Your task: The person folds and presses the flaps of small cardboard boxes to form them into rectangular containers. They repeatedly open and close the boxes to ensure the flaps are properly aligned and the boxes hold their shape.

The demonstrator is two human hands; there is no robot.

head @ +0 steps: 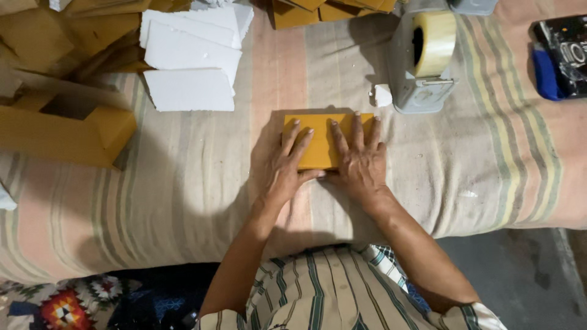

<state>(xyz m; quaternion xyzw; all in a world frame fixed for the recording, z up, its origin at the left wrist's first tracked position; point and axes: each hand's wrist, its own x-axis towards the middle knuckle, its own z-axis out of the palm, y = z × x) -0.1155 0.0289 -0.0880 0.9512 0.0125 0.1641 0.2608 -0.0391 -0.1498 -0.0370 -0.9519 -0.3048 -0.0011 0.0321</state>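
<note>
Flatly, the left hand (287, 168) and right hand (359, 160) press open-palmed on a yellow box (318, 143). Its near edge is hidden, perhaps under the palms; bare striped cloth (183, 195) lies leftward.

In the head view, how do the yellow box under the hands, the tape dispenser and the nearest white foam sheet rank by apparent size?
1. White foam sheet
2. Tape dispenser, looks close to the sheet, so unsure
3. Yellow box, partly covered by the hands

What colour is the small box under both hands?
Mustard yellow box, seen best in the head view.
</note>
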